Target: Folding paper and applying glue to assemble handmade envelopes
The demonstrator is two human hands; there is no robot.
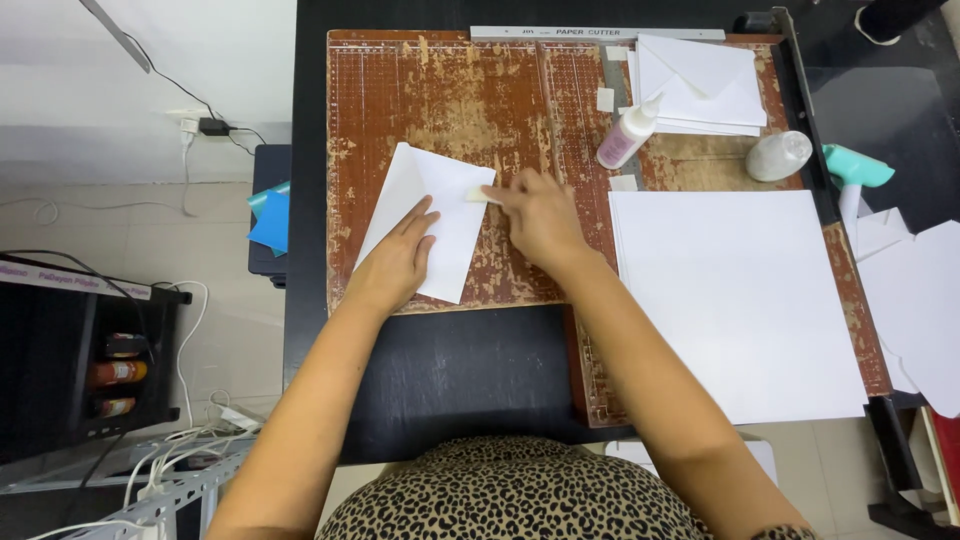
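Observation:
A folded white paper envelope [428,210] lies tilted on the worn brown board of a paper cutter [450,100]. My left hand [398,262] rests flat on the envelope's lower part, fingers spread. My right hand [540,215] is at the envelope's right edge, fingertips pinching a small pale strip [482,195] against the flap.
A glue bottle [628,135] lies on the board beside a pile of finished white envelopes [700,85]. A stack of large white sheets [740,300] sits at right. A clear round container [778,156], a teal tool [858,168] and cut paper shapes [915,300] lie further right.

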